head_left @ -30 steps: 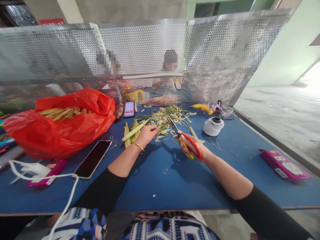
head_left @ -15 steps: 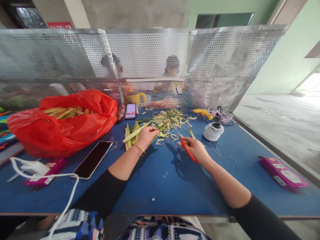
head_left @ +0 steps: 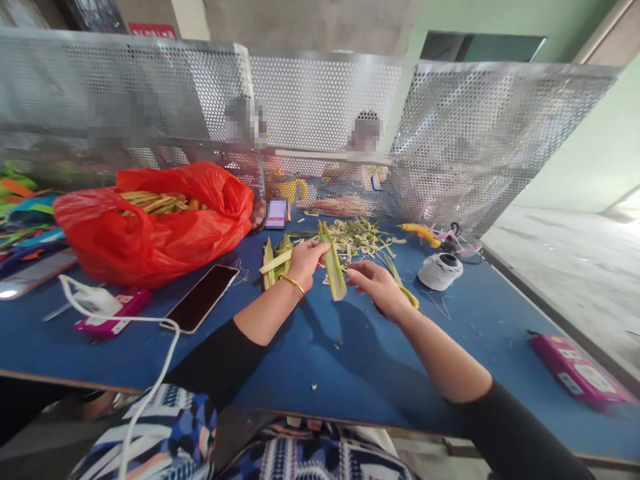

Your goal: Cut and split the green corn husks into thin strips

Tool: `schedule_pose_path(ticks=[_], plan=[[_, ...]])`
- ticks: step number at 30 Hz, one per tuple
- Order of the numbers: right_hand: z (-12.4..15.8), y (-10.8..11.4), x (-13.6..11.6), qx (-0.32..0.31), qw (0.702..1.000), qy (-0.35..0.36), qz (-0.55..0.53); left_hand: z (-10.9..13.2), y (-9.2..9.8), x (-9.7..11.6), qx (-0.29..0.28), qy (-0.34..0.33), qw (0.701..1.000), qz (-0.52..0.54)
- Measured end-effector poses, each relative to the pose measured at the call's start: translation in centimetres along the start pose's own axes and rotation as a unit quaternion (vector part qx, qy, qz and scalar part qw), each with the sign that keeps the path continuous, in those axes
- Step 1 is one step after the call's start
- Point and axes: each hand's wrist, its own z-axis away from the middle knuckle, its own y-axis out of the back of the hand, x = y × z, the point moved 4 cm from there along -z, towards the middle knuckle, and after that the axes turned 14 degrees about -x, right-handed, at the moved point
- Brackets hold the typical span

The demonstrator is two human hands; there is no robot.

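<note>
My left hand [head_left: 305, 265] pinches a broad, pale green husk-like leaf strip [head_left: 334, 270] near its upper part. The strip is slightly curled and stands tilted, its wide end toward me. Just right of it is my right hand [head_left: 380, 288], with bent fingers apart and nothing visible in them; a small gap seems to separate them from the strip. More green strips [head_left: 273, 263] lie beside my left hand. Behind both hands spreads a heap of cut trimmings [head_left: 363, 235]. A yellow-green curved strand [head_left: 411, 297] shows beside my right wrist. No scissors are visible.
On the blue table [head_left: 280, 380] stand a red plastic bag [head_left: 160, 240] of dry strips and a white thread spool [head_left: 440, 272]. A phone [head_left: 203, 299], a white cable [head_left: 175, 340], a yellow glue gun [head_left: 421, 233] and a magenta case [head_left: 575, 367] lie around. A perforated metal screen [head_left: 320, 100] stands behind.
The red-handled scissors have left my right hand, which now shows parted fingers near the strip. My left hand has raised and turned a leaf strip upright. The view has shifted slightly.
</note>
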Motion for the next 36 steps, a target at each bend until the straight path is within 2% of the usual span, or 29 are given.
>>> schedule_pose_path(ticks=[1, 3, 6, 9, 12, 15, 18, 20, 23, 25, 27, 29, 31, 33, 36], plan=[[-0.8, -0.8, -0.1, -0.01, 0.999, -0.007, -0.049, 0.1, -0.1, 0.1, 0.005, -0.01, 1.0, -0.001], [-2.3, -1.8, -0.2, 0.006, 0.997, -0.01, -0.073, 0.2, -0.1, 0.3, 0.017, -0.024, 1.0, -0.003], [-3.5, -2.0, -0.2, 0.073, 0.997, 0.014, -0.038, 0.2, 0.1, 0.2, 0.024, -0.01, 1.0, -0.006], [-3.5, -1.2, -0.1, 0.123, 0.992, 0.037, 0.017, 0.0, 0.2, -0.4, -0.002, 0.028, 1.0, -0.011], [-3.1, -0.8, 0.2, 0.119, 0.99, 0.052, 0.049, -0.2, 0.0, -1.0, -0.043, 0.063, 0.996, -0.049], [-2.9, -0.6, 0.6, 0.098, 0.992, 0.063, 0.055, -0.3, 0.0, -1.4, -0.042, 0.073, 0.992, -0.095], [-3.0, 0.7, 1.4, 0.128, 0.99, 0.045, 0.032, -0.3, -0.1, -1.5, -0.037, 0.054, 0.994, -0.084], [-2.9, 2.4, 2.2, 0.184, 0.982, 0.02, 0.027, -0.4, -0.1, -1.4, -0.029, 0.041, 0.996, -0.069], [-2.4, 4.9, 2.9, 0.277, 0.953, -0.034, 0.116, -0.5, 0.3, -1.1, -0.003, 0.026, 0.998, -0.059], [-2.0, 5.5, 2.5, 0.308, 0.93, -0.018, 0.2, -0.6, 0.5, -1.0, 0.012, 0.017, 0.998, -0.052], [-1.7, 5.0, 1.6, 0.301, 0.921, 0.055, 0.239, -0.7, 0.7, -1.1, 0.021, 0.014, 0.999, -0.049], [-1.7, 3.7, 1.0, 0.249, 0.937, 0.114, 0.218, -0.8, 0.7, -1.3, 0.025, 0.016, 0.998, -0.046], [-2.0, 2.3, 0.9, 0.172, 0.964, 0.112, 0.167, -0.8, 0.8, -1.4, 0.026, 0.015, 0.999, -0.043], [-2.3, 1.3, 1.3, 0.111, 0.984, 0.082, 0.112, -0.9, 0.8, -1.3, 0.021, 0.006, 0.999, -0.035], [-2.9, 1.0, 2.3, 0.085, 0.995, 0.045, -0.035, -1.0, 0.7, -1.2, -0.005, -0.002, 1.0, -0.02]])
